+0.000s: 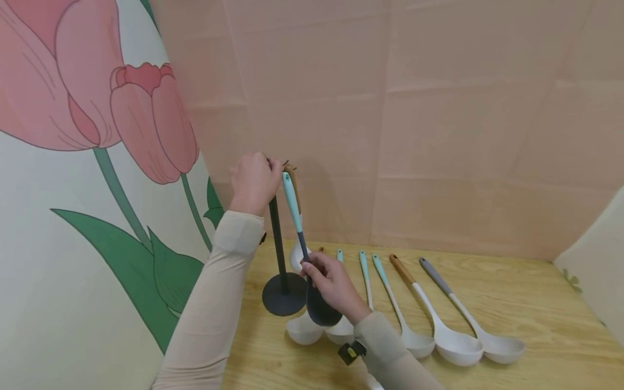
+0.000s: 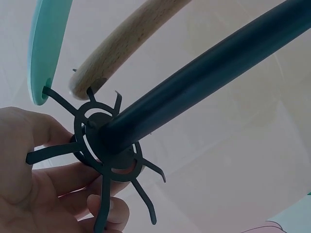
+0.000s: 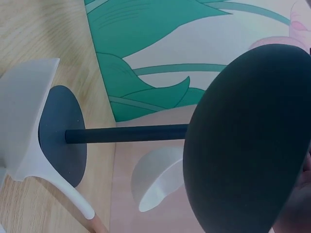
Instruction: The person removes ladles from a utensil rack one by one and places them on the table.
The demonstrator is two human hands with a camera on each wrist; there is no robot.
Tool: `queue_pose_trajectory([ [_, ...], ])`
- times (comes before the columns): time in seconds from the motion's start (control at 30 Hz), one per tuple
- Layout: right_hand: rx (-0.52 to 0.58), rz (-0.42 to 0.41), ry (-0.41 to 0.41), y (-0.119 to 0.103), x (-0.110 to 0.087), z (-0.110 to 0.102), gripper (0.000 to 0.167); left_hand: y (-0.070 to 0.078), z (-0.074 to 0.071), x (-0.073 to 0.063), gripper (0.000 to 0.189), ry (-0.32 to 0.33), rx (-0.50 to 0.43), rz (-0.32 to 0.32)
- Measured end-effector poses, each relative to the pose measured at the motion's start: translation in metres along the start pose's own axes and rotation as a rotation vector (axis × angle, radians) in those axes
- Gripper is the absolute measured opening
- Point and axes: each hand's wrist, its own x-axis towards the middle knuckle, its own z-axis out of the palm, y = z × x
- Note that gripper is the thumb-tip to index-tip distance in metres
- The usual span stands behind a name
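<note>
My left hand (image 1: 255, 183) grips the top of a black utensil stand (image 1: 278, 238). In the left wrist view, fingers (image 2: 73, 177) curl about the top behind the ring of hooks (image 2: 104, 194). My right hand (image 1: 336, 281) pinches the dark shaft of a black ladle (image 1: 323, 309) with a teal handle (image 1: 291, 200). The handle's end hole meets a hook tip in the left wrist view. A wooden-handled white ladle (image 2: 121, 48) hangs beside it. In the right wrist view the black bowl (image 3: 248, 141) covers much of the scene and most of my hand.
Several white ladles lie on the wooden table (image 1: 546, 303), including a brown-handled ladle (image 1: 458, 346) and a grey-handled ladle (image 1: 502, 349). The stand's round base (image 1: 278, 300) sits at the left. A covered wall (image 1: 463, 135) rises behind, and a tulip-printed wall (image 1: 49, 260) on the left.
</note>
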Motion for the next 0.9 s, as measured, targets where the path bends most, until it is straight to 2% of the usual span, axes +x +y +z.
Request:
queue_pose_trajectory([
  [0.23, -0.006, -0.020, 0.008, 0.0018, -0.0019, -0.0014, 0.025, 0.0001, 0.0004, 0.0003, 0.051, -0.001, 0.012, 0.001],
  [0.47, 0.009, -0.016, 0.015, 0.0029, -0.0018, -0.0024, 0.017, 0.0005, 0.0004, 0.0002, 0.050, 0.005, 0.004, 0.000],
  [0.73, 0.006, -0.011, 0.016, 0.0017, -0.0032, -0.0038, 0.023, 0.0003, 0.0009, -0.0007, 0.050, 0.015, -0.008, 0.003],
  [0.9, 0.016, 0.000, 0.030, 0.0007, -0.0035, -0.0036, 0.018, 0.0003, 0.0012, -0.0010, 0.051, 0.019, -0.006, 0.002],
])
